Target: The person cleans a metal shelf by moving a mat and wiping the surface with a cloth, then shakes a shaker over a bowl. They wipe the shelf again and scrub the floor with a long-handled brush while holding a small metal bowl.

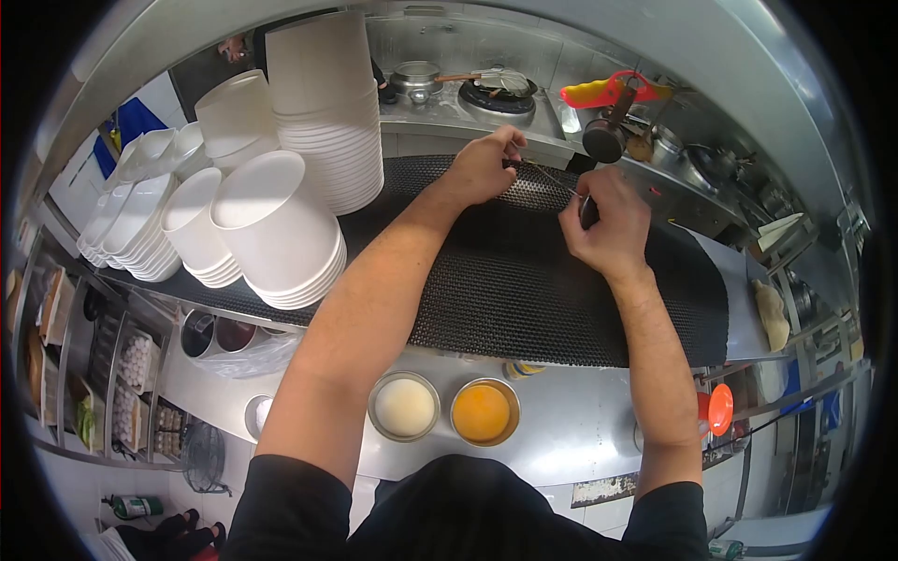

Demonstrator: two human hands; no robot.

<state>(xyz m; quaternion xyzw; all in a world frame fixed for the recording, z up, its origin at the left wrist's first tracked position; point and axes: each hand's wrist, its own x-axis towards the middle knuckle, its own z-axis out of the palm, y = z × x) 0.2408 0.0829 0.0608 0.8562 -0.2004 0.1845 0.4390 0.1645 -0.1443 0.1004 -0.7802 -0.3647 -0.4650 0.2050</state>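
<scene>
Over the far part of the black textured mat (524, 290), my right hand (608, 220) is closed around the dark handle of a thin metal utensil (552, 178). The utensil slants up and left from that hand toward my left hand (485, 168). My left hand's fingers are curled together near the mat's far edge; what they pinch, if anything, is too small to make out. Below the mat, a metal bowl of pale liquid (404, 407) and a metal bowl of orange liquid (484, 412) stand on the steel counter.
Tall stacks of white containers (281, 224) stand left of my left arm. A small dark pan (604, 140) hangs just beyond my right hand, near a red and yellow object (599, 93). Behind are a stove (496, 103) and pots. Egg trays (136, 365) fill the left shelves.
</scene>
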